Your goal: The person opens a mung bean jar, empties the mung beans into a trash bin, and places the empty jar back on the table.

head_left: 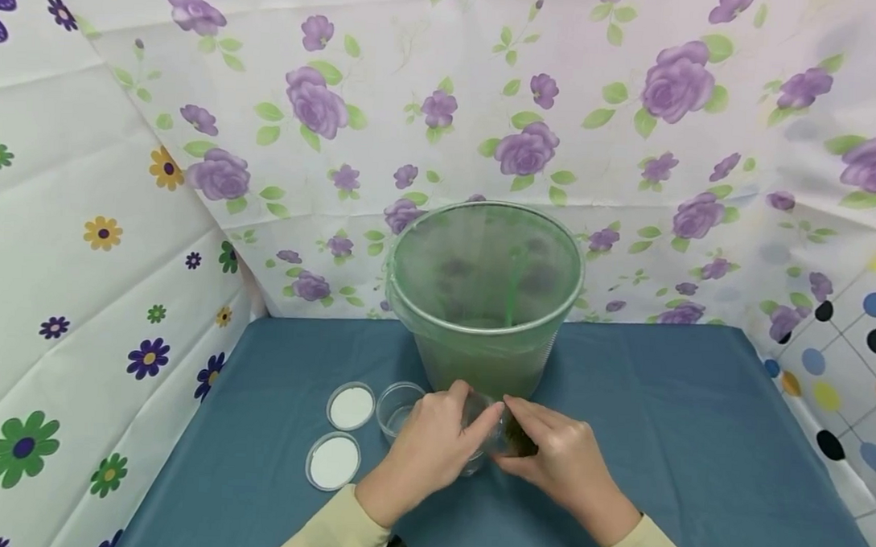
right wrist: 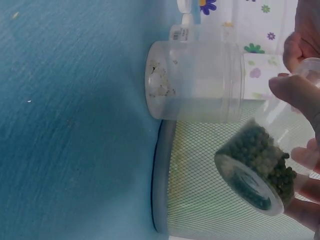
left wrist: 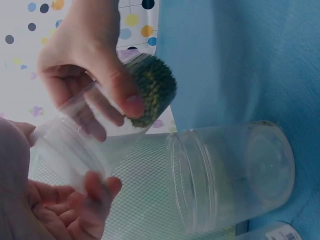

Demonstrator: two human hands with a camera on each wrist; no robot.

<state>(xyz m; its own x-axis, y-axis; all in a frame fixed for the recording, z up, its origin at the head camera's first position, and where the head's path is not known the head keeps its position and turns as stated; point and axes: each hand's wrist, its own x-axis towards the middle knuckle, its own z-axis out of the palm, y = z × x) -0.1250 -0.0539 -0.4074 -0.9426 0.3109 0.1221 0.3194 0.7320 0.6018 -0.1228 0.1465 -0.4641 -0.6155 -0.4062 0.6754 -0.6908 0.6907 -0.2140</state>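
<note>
My right hand point(head_left: 558, 451) grips a clear plastic jar point(right wrist: 295, 120) that is tilted, its closed end holding small round dark green beans point(right wrist: 257, 155). At the mouth end of this jar is my left hand point(left wrist: 65, 205), thumb on one side of the rim and fingers curled round the other. Just beneath both hands a second clear jar point(left wrist: 230, 175) stands upright on the table, without a lid; a few dark specks show at its bottom in the right wrist view. To the left of it, partly behind my left hand, is another uncovered clear jar point(head_left: 399, 409).
Two round lids with white insides, one farther back point(head_left: 351, 406) and one nearer point(head_left: 333, 461), lie left of the jars. A mesh bin point(head_left: 482, 339) lined with a green bag stands right behind the hands. A blue cloth point(head_left: 664, 442) covers the table, with patterned sheets around.
</note>
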